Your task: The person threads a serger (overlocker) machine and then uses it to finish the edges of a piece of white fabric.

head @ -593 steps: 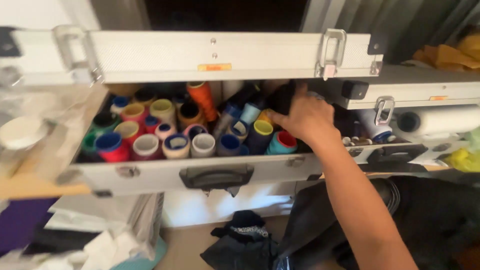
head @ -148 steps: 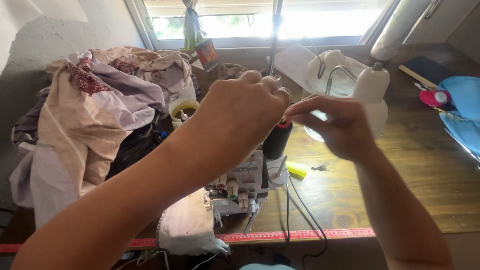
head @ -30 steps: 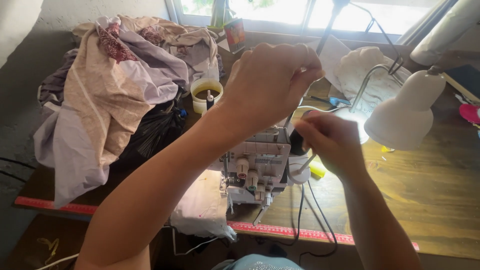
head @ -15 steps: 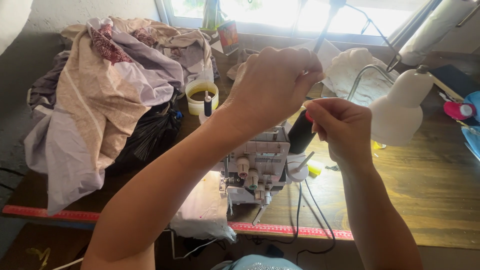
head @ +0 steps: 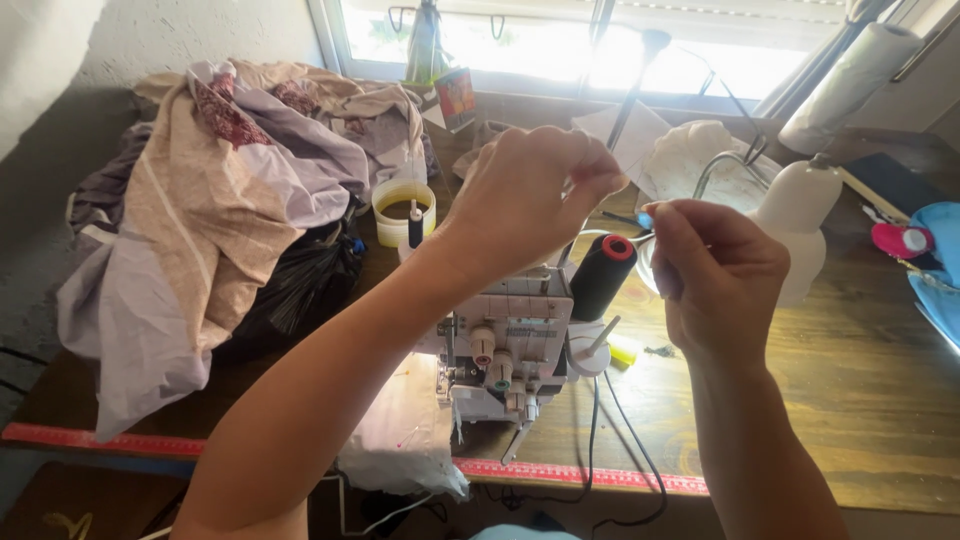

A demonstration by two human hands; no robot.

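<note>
Both hands are raised above a white overlock sewing machine (head: 507, 345) that stands on the wooden desk (head: 860, 400). The left hand (head: 530, 195) has its fingers pinched together at the tips, near the thread guide pole (head: 630, 85) that rises just behind it; whether a thread lies in that pinch is too fine to tell. The right hand (head: 722, 275) is close beside it, apart from it, fingers curled shut with thumb and forefinger pinched. Between and just below the two hands stands a black thread cone (head: 600, 280) with a red top, at the back of the machine. Left of the left hand lies a heap of cloth (head: 230, 190), and right of the right hand a white desk lamp (head: 795, 225).
</note>
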